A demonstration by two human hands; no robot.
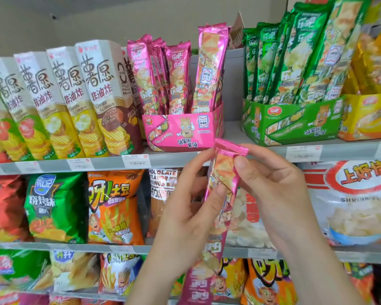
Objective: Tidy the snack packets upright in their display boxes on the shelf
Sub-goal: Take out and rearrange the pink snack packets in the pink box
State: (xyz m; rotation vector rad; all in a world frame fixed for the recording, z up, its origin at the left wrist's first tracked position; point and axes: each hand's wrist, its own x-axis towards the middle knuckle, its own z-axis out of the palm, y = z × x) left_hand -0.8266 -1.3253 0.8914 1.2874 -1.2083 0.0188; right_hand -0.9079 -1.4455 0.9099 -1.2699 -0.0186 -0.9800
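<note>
Now the pink packet (223,172) (lower centre) is pinched by left hand (185,216) and right hand (275,194), and standing packets (178,80) in the pink box (180,133) could be toppled by careless insertion.

The packet (223,183) is wrapped in shiny pink foil printed with golden crisps and a film-strip band. The same pink is carried by the boxed packets (209,69) and the pink box (180,133), on which a yellow potato cartoon is drawn. Green packets (295,58) are stood in a green box (295,122), beside a yellow box (367,115). Cream cartons (59,102) are lettered in brown. The shelf (53,165) is grey.
</note>
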